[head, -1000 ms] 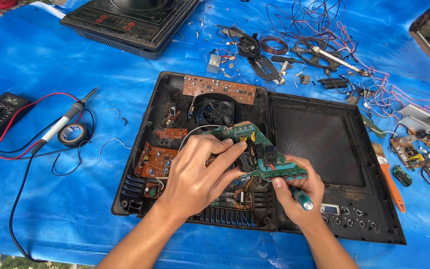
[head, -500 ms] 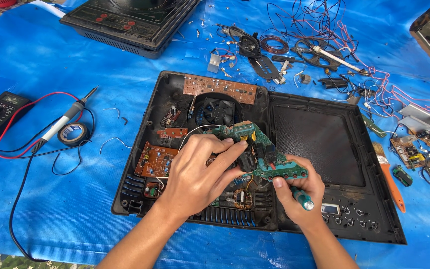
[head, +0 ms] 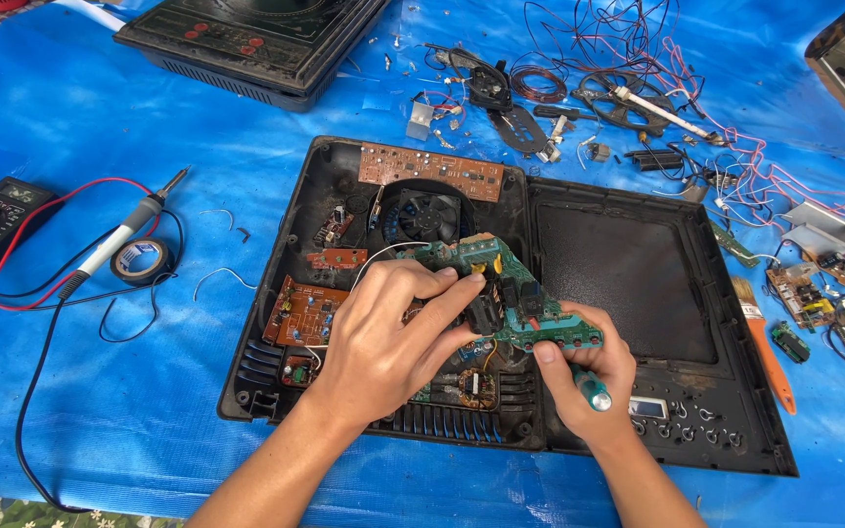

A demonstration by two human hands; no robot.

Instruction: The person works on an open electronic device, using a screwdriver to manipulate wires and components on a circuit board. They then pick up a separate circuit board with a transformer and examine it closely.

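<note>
One green circuit board [head: 515, 293], tilted above open black casing [head: 276, 342] near fan [head: 429, 215]. Likely light, rigid, fragile; hold by edges. Left hand [head: 383, 337] pinches board; right hand [head: 589, 376] clasps edge plus green-handled screwdriver [head: 594, 393]. Blue tarp [head: 149, 391] beneath.

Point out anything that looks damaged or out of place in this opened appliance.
The green circuit board is lifted askew out of the black casing, held by the left hand and right hand. Rusty brown staining marks the casing floor. Loose wires and parts litter the blue tarp.

Both hands [head: 383, 337] on green circuit board [head: 511, 284] — tilted
</note>
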